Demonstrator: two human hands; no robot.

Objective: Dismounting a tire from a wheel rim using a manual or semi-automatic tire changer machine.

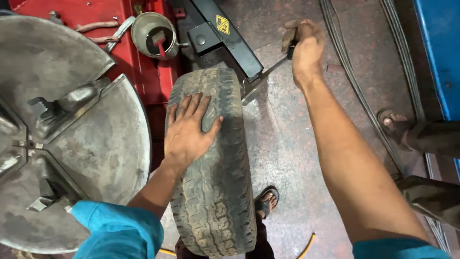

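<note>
From the head camera, one worn black rubber tyre with a cracked, dusty tread (pixel 213 163) stands upright on the speckled concrete floor (pixel 287 139), between the person's legs and just beside a round grey metal turntable with clamping jaws (pixel 96 144). The left hand (pixel 189 132) lies flat on the top of the tread, fingers spread and palm pressed down. The right hand (pixel 304 45) is curled tight around the dark handle of one slim metal lever bar (pixel 268 71), whose far end reaches down to the flat steel blade (pixel 251 88) set against the tyre's sidewall. A black metal arm with a yellow warning sticker (pixel 225 33) runs above that blade, fixed to the red machine body (pixel 143 62). One small metal pot holding a brush (pixel 154 34) sits on the red body. Two sandalled feet show: one (pixel 266 201) beside the tyre, another (pixel 393 122) near the right edge.
</note>
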